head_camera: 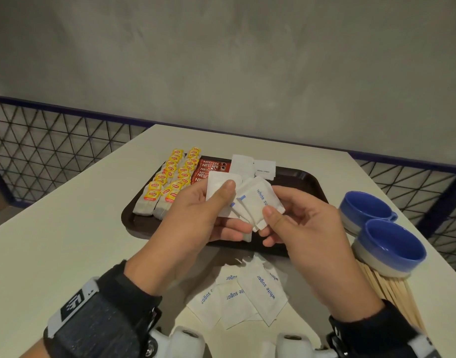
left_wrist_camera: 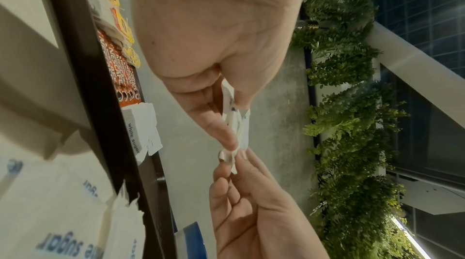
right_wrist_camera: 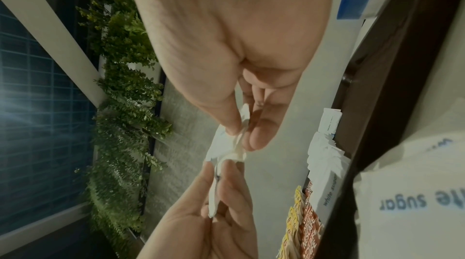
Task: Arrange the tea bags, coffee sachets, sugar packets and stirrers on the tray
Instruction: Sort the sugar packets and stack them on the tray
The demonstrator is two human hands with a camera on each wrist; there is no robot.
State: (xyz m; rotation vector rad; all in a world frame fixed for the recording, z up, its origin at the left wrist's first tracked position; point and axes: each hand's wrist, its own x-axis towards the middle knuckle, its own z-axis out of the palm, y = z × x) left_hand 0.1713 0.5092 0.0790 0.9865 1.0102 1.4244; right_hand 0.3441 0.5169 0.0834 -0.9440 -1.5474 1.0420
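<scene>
Above the dark brown tray (head_camera: 309, 180) both hands hold a fan of white sugar packets (head_camera: 258, 202). My left hand (head_camera: 209, 210) pinches several of them between thumb and fingers, and my right hand (head_camera: 286, 218) pinches the lower right edge of the same bunch (left_wrist_camera: 239, 128) (right_wrist_camera: 236, 148). On the tray lie two rows of yellow-tagged tea bags (head_camera: 170, 182), red coffee sachets (head_camera: 209, 169) and a few sugar packets (head_camera: 252, 166) at the back. More sugar packets (head_camera: 250, 293) lie loose on the table below my hands. Wooden stirrers (head_camera: 397, 298) lie at the right.
Two blue cups (head_camera: 376, 228) stand at the table's right edge, one on top of the stirrers. The cream table (head_camera: 66, 241) ends at a wire-mesh railing (head_camera: 54, 140) behind and to the right. A grey wall rises beyond.
</scene>
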